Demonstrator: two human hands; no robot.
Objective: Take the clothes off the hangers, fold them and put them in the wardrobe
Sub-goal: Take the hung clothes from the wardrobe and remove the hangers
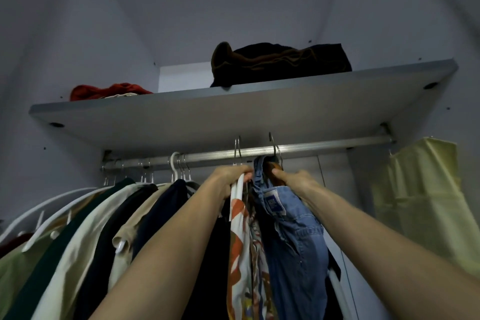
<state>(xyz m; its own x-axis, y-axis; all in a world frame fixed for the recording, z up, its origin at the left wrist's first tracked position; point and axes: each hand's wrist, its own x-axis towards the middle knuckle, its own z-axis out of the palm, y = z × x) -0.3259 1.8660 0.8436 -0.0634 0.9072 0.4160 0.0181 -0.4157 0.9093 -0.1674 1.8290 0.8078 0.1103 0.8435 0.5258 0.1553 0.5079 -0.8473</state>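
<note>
Both arms reach up into the wardrobe toward the rail (298, 149). The left hand (230, 176) is clenched around the top of a white hanger (240, 187) that carries a patterned orange-and-white garment (240, 241); its grip is closed on the hanger just under the metal hook (237, 149), which sits over the rail. The right hand (296, 179) grasps the top of a denim garment (293, 236), thumb pressed against the fabric near its collar, just below a second metal hook (274, 147) on the rail. The two hands are close together, the denim hanging just right of the patterned piece and touching it.

To the left, a row of clothes (104, 228) hangs on white hangers from the same rail: pale green, dark green, cream, black, beige and navy pieces packed side by side. At the far right a pale yellow garment (418, 202) hangs apart from the rest.

Above the rail, the shelf (233, 117) holds a dark brown folded pile (280, 62) toward the middle and right, and a red bundle (109, 91) toward the left, well apart from each other.
</note>
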